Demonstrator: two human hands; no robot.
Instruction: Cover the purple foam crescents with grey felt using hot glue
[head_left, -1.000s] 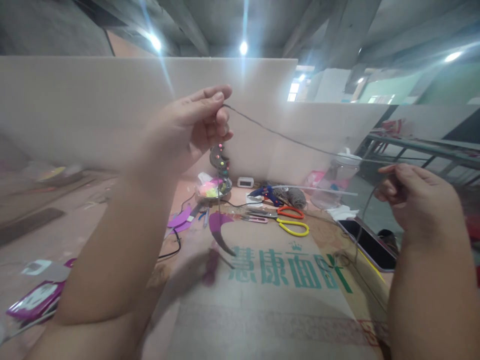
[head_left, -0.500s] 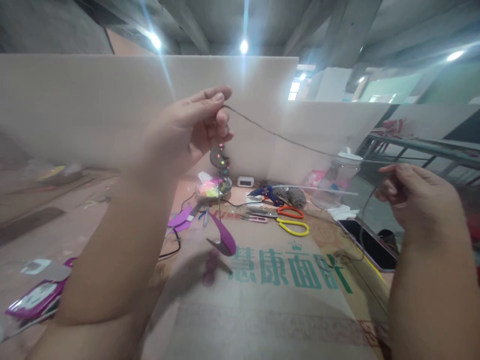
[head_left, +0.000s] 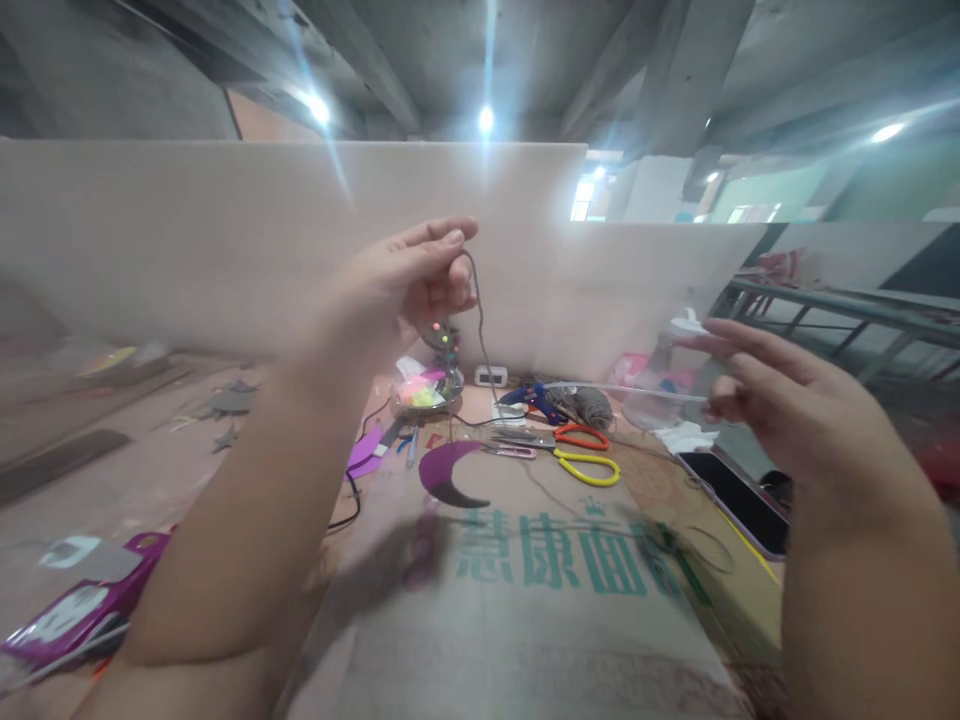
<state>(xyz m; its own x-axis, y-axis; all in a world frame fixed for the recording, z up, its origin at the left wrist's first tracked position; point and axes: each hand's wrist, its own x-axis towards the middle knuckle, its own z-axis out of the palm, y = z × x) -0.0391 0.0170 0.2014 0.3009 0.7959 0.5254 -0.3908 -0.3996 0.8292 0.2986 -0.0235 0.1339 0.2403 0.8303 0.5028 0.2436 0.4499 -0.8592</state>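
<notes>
My left hand [head_left: 427, 285] is raised in front of the pale partition, thumb and fingers pinched on a thin grey-brown cord [head_left: 481, 320]. Below it hangs a purple crescent-shaped piece [head_left: 444, 468], its lower part in dark shade, just over the printed sheet. On the other side of the hand the cord drops loosely toward the table. At the right, my right hand [head_left: 799, 400] is in the air with its fingers stretched out and apart, and no cord shows in it. Orange-and-yellow-handled scissors [head_left: 589, 477] and pink thread snips [head_left: 519, 452] lie beyond the crescent.
Behind the scissors are a blue glue gun [head_left: 541, 400] and a grey yarn ball [head_left: 591, 405]. A phone [head_left: 739, 500] lies at the right edge. Purple packets [head_left: 67, 610] are at the left. A bowl [head_left: 427, 397] of bright bits stands at the back near a white partition [head_left: 225, 250].
My right hand has let go of the cord and opened its fingers. The cord, stretched between both hands before, now falls from my left hand. The crescent has turned, showing its broad side.
</notes>
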